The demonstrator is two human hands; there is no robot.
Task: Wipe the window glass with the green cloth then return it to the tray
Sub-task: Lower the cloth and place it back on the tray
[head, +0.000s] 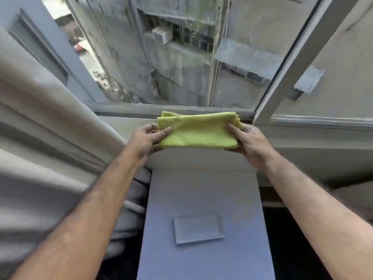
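Left hand, right hand outstretched; gripping folded green cloth ends.

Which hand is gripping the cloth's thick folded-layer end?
The right hand: the green cloth's stacked layer edges show beside it, while the left hand holds the smoother end.

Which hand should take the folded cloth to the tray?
Either, marginally right. Left hand and right hand each grip an end of the green cloth; the tray sits below, slightly nearer the right forearm.
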